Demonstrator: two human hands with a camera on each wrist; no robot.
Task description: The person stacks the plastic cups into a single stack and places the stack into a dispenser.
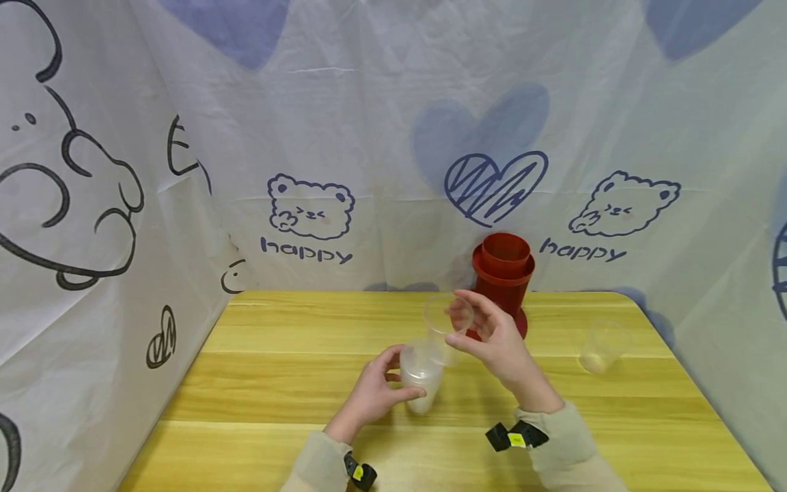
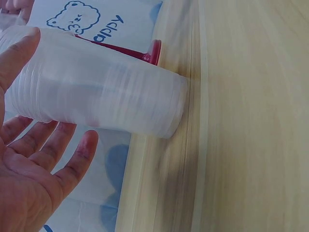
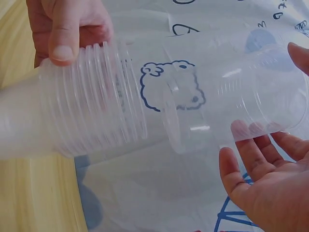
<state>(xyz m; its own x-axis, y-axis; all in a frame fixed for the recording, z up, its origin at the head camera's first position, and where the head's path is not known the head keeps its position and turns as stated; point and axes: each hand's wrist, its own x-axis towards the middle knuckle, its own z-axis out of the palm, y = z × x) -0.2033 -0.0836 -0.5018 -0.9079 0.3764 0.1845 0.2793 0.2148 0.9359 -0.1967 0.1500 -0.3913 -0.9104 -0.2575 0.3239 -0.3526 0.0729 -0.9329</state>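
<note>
My left hand [image 1: 374, 393] grips a stack of clear plastic cups [image 1: 421, 381] that stands upright on the table, thumb on the near side and fingers round the back. Several rims sit close together at the top of the stack [image 3: 91, 106] in the right wrist view. My right hand [image 1: 499, 345] holds a single clear cup [image 1: 438, 326] by its upper part, mouth up. The base of this cup [image 3: 217, 104] is just above the stack's mouth, with a small gap in the right wrist view.
A red cylinder [image 1: 505, 263] with a flared base and a stepped top stands at the back, behind my right hand. Another clear cup [image 1: 604, 348] is on the wooden table [image 1: 295, 369] to the right. Printed cloth [image 1: 381, 137] hangs behind and along the sides.
</note>
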